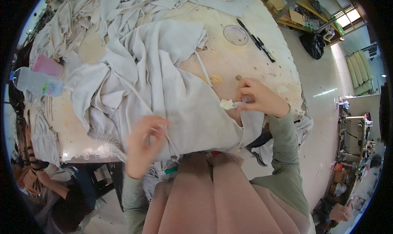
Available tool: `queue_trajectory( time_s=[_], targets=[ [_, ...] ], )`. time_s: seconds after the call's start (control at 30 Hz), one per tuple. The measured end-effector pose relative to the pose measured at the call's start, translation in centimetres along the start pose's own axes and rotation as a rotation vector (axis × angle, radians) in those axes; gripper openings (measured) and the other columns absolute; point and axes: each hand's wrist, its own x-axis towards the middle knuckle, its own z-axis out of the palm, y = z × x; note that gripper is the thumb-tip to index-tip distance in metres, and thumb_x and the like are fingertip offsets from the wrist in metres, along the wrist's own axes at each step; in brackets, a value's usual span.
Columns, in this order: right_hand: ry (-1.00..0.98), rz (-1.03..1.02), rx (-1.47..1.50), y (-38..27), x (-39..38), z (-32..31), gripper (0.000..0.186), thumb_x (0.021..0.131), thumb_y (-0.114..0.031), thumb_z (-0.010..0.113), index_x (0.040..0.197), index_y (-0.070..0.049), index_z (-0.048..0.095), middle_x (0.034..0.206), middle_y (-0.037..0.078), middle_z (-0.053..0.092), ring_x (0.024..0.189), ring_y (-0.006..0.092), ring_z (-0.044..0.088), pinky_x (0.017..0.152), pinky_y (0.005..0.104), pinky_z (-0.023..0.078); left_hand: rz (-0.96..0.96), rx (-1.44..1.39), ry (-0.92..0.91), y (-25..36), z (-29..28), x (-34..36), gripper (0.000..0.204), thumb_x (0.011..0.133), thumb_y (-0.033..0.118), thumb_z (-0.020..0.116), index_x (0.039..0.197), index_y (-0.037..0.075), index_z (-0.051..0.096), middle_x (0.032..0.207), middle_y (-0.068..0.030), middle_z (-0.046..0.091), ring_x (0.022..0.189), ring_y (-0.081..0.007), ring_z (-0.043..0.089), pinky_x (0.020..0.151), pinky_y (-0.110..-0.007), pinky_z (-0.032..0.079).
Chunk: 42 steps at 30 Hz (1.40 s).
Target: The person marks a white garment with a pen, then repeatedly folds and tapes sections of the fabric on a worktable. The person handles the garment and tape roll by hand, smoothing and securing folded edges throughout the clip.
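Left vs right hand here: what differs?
The left hand is blurred; the right hand looks sharper.
The right hand pinches a small pale scrap; the left hand's grip is too blurred to tell.
The left hand sits lower in the picture than the right hand.
Shared: both are bare, with grey-green sleeves.

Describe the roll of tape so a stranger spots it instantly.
Start at the pale table and look beyond the right hand. Left of the black pens lies the roll of tape: a clear round ring, while they are long, thin and dark.
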Motion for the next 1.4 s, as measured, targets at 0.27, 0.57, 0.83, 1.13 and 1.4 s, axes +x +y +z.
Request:
queue_trajectory(
  time_s=[0.27, 0.57, 0.83, 1.13, 1.4],
  targets=[
    [0.688, 0.162, 0.778, -3.4, 0.3, -7.5, 0.012, 0.089, -0.023, 0.059, 0.088, -0.011, 0.057, 0.069, -0.005, 0.053, 0.047, 0.0005, 0.040, 0.040, 0.0156, 0.027, 0.085, -0.239, -0.261, 4.3, 11.3, -0.2, 0.042, 0.078, 0.010, 0.071, 0.114, 0.003, 0.051, 0.099, -0.0116, 0.051, 0.083, -0.0221, 0.056, 0.069, -0.031, 0.049],
    [1.247, -0.257, 0.799, -3.1, -0.1, -16.0, 0.019, 0.091, -0.017, 0.058, 0.102, -0.002, 0.058, 0.091, 0.002, 0.061, 0.070, 0.0055, 0.055, 0.057, 0.0192, 0.043, 0.095, 0.406, -0.006, 2.7, 10.2, -1.1, 0.044, 0.061, 0.004, 0.073, 0.101, 0.006, 0.054, 0.108, -0.0146, 0.052, 0.095, -0.0324, 0.056, 0.081, -0.039, 0.045],
    [1.404, -0.034, 0.631, 0.7, -0.1, -14.2, 0.018, 0.091, -0.016, 0.059, 0.100, 0.000, 0.056, 0.086, 0.005, 0.061, 0.075, 0.0102, 0.058, 0.065, 0.0217, 0.047, -0.017, 0.072, -0.219, 5.5, -7.6, -3.8, 0.024, 0.060, -0.004, 0.065, 0.084, -0.001, 0.062, 0.081, -0.0122, 0.062, 0.073, -0.0264, 0.063, 0.069, -0.028, 0.048],
    [0.948, 0.291, 1.194, 7.1, 3.5, -5.1, 0.032, 0.092, -0.017, 0.056, 0.116, 0.005, 0.054, 0.102, 0.006, 0.061, 0.089, 0.0115, 0.059, 0.078, 0.0252, 0.048, -0.400, -0.299, 0.141, 0.0, -7.7, -1.2, 0.019, 0.088, 0.016, 0.061, 0.087, -0.003, 0.063, 0.076, 0.0023, 0.059, 0.073, -0.0032, 0.048, 0.066, -0.019, 0.037],
    [0.925, 0.357, 1.176, 6.5, 4.4, -3.0, 0.039, 0.090, -0.018, 0.060, 0.120, 0.007, 0.053, 0.106, 0.007, 0.061, 0.090, 0.0109, 0.058, 0.081, 0.0259, 0.048, -0.419, -0.743, 0.403, -3.4, -4.1, -0.9, 0.020, 0.090, 0.019, 0.059, 0.089, 0.000, 0.064, 0.082, 0.0010, 0.061, 0.074, -0.0056, 0.051, 0.069, -0.019, 0.039]
  ],
)
